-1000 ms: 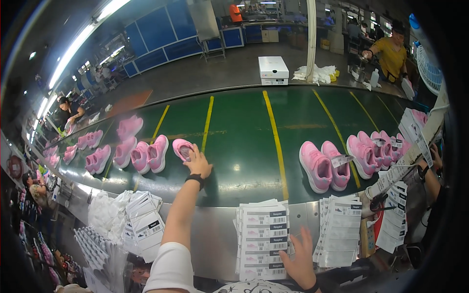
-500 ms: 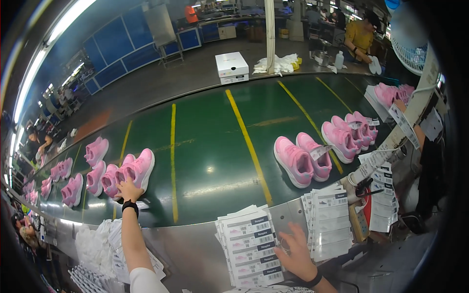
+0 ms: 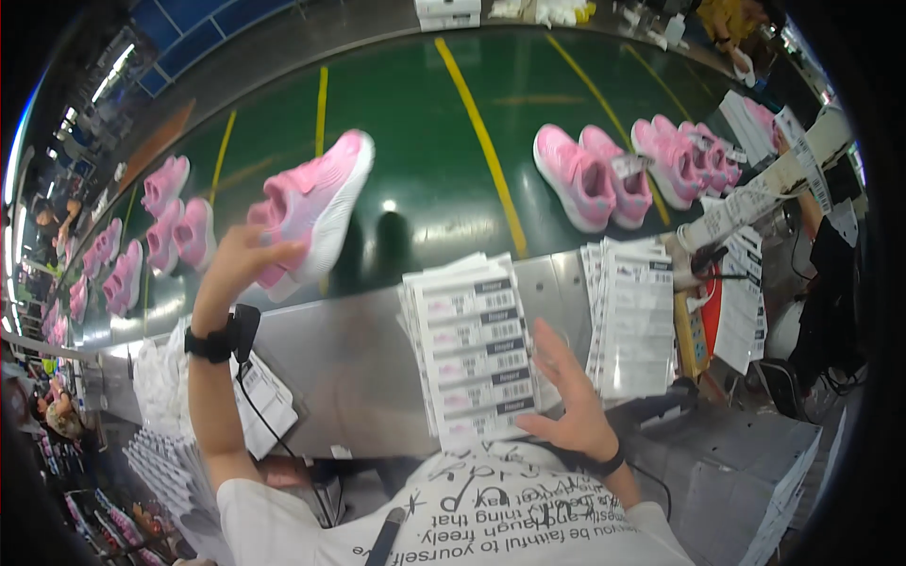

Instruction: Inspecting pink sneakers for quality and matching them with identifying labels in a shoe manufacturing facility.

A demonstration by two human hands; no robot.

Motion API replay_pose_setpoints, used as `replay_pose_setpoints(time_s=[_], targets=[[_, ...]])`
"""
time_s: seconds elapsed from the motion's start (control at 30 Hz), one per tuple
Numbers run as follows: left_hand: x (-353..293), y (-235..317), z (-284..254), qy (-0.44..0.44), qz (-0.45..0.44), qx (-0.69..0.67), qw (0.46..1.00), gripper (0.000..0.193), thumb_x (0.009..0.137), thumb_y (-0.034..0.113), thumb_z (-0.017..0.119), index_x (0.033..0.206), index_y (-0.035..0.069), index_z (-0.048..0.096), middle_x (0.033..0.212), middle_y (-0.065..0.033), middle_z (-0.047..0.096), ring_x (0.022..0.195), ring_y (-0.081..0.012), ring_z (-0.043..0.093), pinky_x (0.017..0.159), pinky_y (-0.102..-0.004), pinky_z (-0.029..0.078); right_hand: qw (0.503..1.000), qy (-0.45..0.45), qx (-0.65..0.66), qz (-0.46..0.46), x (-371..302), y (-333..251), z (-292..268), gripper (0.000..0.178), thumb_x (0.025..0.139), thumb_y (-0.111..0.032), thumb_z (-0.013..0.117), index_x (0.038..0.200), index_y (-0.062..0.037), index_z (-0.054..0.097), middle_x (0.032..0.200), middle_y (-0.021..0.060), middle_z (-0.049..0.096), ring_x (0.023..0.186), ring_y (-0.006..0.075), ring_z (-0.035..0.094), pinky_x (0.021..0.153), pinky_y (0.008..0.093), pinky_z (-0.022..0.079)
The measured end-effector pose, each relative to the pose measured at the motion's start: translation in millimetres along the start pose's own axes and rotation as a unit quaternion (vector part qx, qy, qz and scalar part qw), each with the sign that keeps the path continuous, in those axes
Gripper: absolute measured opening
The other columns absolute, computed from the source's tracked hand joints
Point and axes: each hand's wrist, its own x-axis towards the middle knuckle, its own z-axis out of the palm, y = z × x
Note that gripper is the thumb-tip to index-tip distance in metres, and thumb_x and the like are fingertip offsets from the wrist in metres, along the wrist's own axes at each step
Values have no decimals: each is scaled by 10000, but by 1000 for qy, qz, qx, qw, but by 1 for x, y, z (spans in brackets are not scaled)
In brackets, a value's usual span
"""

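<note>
My left hand [image 3: 247,262] is closed round the heel end of a pink sneaker [image 3: 316,198] with a white sole, raised over the near edge of the green conveyor belt [image 3: 415,123]. Whether a second shoe is tucked behind it, I cannot tell. My right hand [image 3: 573,407] is open, thumb and fingers apart, at the right edge of a stack of printed label sheets [image 3: 472,358]. It does not visibly hold anything. On the right of the belt stands a pair of pink sneakers [image 3: 576,179], with a white tag on one.
More pink sneakers [image 3: 162,236] stand on the belt at left, and a tagged group [image 3: 675,156] at far right. Another label stack [image 3: 634,321] lies on the metal ledge [image 3: 354,368] beside a power strip [image 3: 692,344]. A white post [image 3: 764,179] crosses at right. A co-worker [image 3: 731,28] sits beyond.
My left hand has lifted the pink sneaker off the belt and brought it nearer and to the right. My right hand stays open beside the label stack. The view has tipped downward.
</note>
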Motion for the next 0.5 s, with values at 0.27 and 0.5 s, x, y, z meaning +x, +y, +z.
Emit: replay_pose_setpoints(time_s=[0.27, 0.5], targets=[[-127, 33, 156, -244, 379, 25, 892, 418, 677, 232, 859, 1034, 66, 719, 1139, -173, 655, 920, -287, 664, 769, -379, 563, 989, 116, -52, 70, 4, 20, 23, 1193, 742, -219, 837, 1576, -21, 7, 1589, 246, 164, 1458, 352, 249, 1173, 462, 237], [-116, 4, 210, 49, 145, -77, 985, 603, 734, 7, 737, 1319, 5, 592, 1100, -175, 692, 937, -253, 694, 778, -326, 580, 978, 111, -134, 113, -8, 30, -7, 795, 792, -74, 720, 1498, 13, 365, 1376, 280, 526, 1279, 350, 541, 1057, 390, 418]])
